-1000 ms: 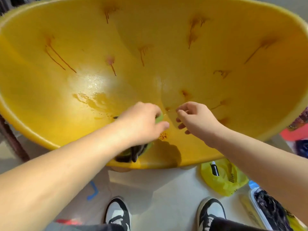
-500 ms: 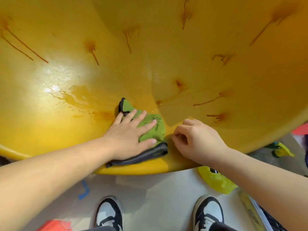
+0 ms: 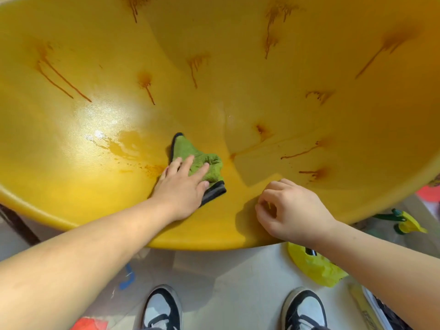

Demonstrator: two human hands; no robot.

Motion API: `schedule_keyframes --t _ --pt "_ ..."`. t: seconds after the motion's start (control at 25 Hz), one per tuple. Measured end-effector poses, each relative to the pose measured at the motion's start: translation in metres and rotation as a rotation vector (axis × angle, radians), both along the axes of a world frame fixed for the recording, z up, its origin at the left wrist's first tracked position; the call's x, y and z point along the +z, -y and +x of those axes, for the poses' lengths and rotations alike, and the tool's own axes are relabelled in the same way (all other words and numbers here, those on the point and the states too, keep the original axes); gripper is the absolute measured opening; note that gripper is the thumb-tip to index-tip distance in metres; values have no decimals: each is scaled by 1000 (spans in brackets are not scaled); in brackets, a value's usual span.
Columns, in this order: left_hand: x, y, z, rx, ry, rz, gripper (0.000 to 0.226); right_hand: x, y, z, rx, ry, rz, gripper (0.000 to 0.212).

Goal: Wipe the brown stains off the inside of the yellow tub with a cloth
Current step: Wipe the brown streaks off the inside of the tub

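Observation:
A large yellow tub (image 3: pixel 71 206) fills the upper view, its inside facing me. Several brown drip stains (image 3: pixel 59 75) run down its wall, and a wet brown smear (image 3: pixel 133 148) lies left of the cloth. A green cloth (image 3: pixel 197 160) with a dark edge lies flat on the tub's inner wall near the rim. My left hand (image 3: pixel 183 186) presses on the cloth with fingers spread. My right hand (image 3: pixel 290 210) rests on the tub's near rim to the right, fingers curled, holding nothing I can see.
My two black-and-white shoes (image 3: pixel 162 308) stand on the pale floor below the tub. A yellow plastic bag (image 3: pixel 314 267) lies by the right foot. A green-and-yellow spray bottle (image 3: pixel 404 222) sits at the right, a red object (image 3: pixel 90 325) at the bottom left.
One second ago my left hand held the cloth bunched at the rim. It has since laid the cloth flat on the wall and pressed it. My right hand dropped onto the rim.

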State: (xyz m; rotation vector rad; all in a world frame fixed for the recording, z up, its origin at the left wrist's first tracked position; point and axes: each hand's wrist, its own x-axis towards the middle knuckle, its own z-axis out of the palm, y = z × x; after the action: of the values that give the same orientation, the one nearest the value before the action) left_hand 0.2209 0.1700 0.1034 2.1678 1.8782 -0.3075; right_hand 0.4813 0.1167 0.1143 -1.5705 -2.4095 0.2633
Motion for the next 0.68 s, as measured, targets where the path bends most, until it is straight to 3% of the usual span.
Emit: schedule_keyframes --t 0.08,0.2,0.28,0.36,0.52,0.56,0.68 --pt "-3 19 25 31 47 -4 57 -1 -2 0 -2 9 11 25" --pt "5 44 45 -296 149 -24 54 0 -7 -5 -67 -3 31 19" --pt "12 23 12 -456 143 -46 53 0 -11 -11 -101 19 26 30" --pt "14 5 -29 -382 35 -34 53 1 -13 -20 -87 37 31 37" --pt "7 -1 -52 111 -103 100 54 -3 -20 -50 -38 0 -5 33" --pt "6 3 -41 89 -55 67 53 -5 -23 -59 -31 -2 -27 32" --pt "7 4 -44 -253 95 1 52 -14 -37 -80 -19 28 -34 31"
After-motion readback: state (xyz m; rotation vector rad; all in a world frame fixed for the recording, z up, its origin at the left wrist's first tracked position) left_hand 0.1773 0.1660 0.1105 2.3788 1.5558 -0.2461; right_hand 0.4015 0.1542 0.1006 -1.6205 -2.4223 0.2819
